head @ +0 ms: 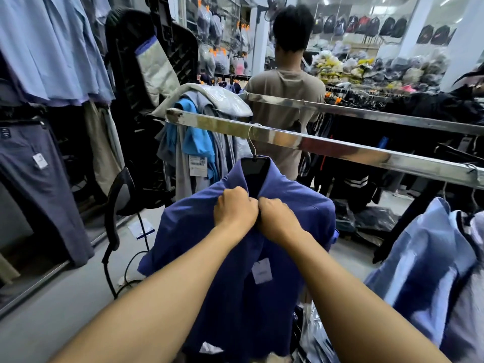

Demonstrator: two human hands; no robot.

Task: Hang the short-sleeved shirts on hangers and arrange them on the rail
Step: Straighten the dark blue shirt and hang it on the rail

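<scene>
Indigo short-sleeved shirt, where's it sitting right now? (OP)

Dead centre of the frame, on a black plastic hanger hooked over the shiny metal rail. (reply)

And the hands? (OP)

Left hand and right hand are knuckle to knuckle, each grip curled tight on the shirt's front edges just under the collar. (reply)
</scene>
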